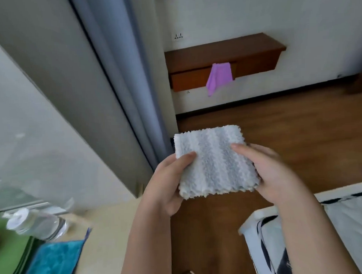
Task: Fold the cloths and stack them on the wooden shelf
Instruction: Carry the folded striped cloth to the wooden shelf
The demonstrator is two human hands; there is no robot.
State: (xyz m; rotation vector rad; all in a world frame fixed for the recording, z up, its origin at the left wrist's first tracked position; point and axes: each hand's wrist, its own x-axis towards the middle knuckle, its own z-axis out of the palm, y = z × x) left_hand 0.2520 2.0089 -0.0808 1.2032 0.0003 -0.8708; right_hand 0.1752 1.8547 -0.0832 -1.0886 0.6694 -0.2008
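A folded grey-and-white striped fluffy cloth (211,162) is held in front of me above the wooden floor. My left hand (167,182) grips its left edge, thumb on top. My right hand (273,174) holds its right side, fingers lying across the top. On the far wall hangs the wooden shelf (224,51), with a purple cloth (219,76) draped out of the drawer beneath it. A teal cloth (53,262) lies flat on the beige table at the lower left.
A clear plastic bottle (35,222) lies on the beige table (109,227) beside a green mat (9,251). A grey curtain (120,77) hangs left of the shelf. A bed with black-and-white bedding (333,230) is at the lower right.
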